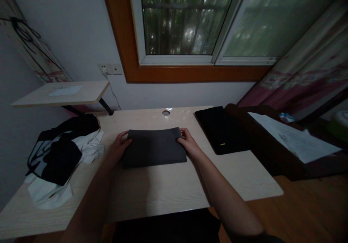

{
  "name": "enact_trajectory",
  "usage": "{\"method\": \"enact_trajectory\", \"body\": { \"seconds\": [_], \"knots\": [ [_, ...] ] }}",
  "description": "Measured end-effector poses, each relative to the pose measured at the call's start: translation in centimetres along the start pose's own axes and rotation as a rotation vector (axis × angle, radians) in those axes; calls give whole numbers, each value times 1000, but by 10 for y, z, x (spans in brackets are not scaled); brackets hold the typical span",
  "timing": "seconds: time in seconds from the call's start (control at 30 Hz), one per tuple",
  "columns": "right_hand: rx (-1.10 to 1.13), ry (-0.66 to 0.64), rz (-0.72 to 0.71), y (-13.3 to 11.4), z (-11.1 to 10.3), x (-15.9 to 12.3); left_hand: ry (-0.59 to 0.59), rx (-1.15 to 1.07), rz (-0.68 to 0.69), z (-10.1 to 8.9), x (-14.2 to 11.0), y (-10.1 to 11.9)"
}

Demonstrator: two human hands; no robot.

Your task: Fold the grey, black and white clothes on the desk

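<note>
A folded dark grey cloth [153,148] lies flat in the middle of a light wooden desk [168,188]. My left hand [119,147] grips its far left corner with the fingers curled over the edge. My right hand [188,141] pinches the far right corner in the same way. Both forearms reach in from the near edge of the desk.
A heap of black and white clothes [59,152] sits on the desk's left end. A folded black garment [221,129] lies at the right. A dark side table with a paper sheet [293,138] stands further right. A small shelf [62,92] juts from the left wall.
</note>
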State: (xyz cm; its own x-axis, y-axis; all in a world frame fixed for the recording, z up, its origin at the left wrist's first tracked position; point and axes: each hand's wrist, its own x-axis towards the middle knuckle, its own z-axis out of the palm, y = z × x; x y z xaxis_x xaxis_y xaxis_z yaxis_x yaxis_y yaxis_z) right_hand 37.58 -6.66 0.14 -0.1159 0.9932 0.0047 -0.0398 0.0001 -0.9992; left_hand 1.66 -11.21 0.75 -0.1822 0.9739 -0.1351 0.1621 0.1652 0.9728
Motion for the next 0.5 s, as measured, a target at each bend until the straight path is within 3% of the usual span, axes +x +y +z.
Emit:
{"method": "enact_trajectory", "body": {
  "seconds": [0.17, 0.3, 0.5],
  "knots": [
    [-121, 67, -106, -3, -1, 3, 37, 53, 104, 0, -1, 9],
    [-135, 163, -186, -8, 1, 10, 149, 39, 202, 3, -3, 20],
    [-247, 210, -198, -5, 5, 27, 271, 235, 176, 8, 6, 19]
  ]
}}
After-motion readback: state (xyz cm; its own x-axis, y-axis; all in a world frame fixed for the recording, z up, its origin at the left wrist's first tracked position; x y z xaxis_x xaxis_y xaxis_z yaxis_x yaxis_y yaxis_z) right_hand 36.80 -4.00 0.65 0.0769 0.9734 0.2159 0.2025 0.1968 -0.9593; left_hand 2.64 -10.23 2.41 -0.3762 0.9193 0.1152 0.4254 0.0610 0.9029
